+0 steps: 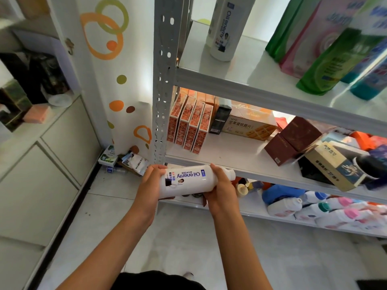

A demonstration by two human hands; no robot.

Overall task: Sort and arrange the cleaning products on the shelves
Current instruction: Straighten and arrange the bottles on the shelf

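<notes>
I have both hands wrapped round the white "Oil enemy" bottle [186, 181], which sits just below centre of my view, in the air in front of the shelving unit's corner post [161, 80]. My left hand [149, 185] grips the base end, fingers curled over the top edge; my right hand [219, 189] grips the shoulder end, thumb across the body. The bottle lies nearly level, long axis running from about 8 o'clock to 2 o'clock, with its capless neck [231, 173] pointing toward 2 o'clock at the middle shelf. The label faces up at me, its print upside down.

The front lip of the middle shelf [251, 170] passes just behind the neck. The top shelf's edge [251, 88] crosses the view from 10 o'clock toward 3 o'clock. On that shelf a second identical bottle [228, 28] stands upright at 12 o'clock, with bare board around it and a wide gap to the green bottle [326, 65] and pink pouch [310, 38] at 2 o'clock. On the middle shelf, open board lies between the orange boxes [188, 126] at 12 o'clock and the brown boxes [291, 141] at 3 o'clock. The bottom shelf at 4 o'clock is crowded with lying white jugs [314, 210]. Open tiled floor [188, 237] stretches below my arms toward 6 o'clock.
</notes>
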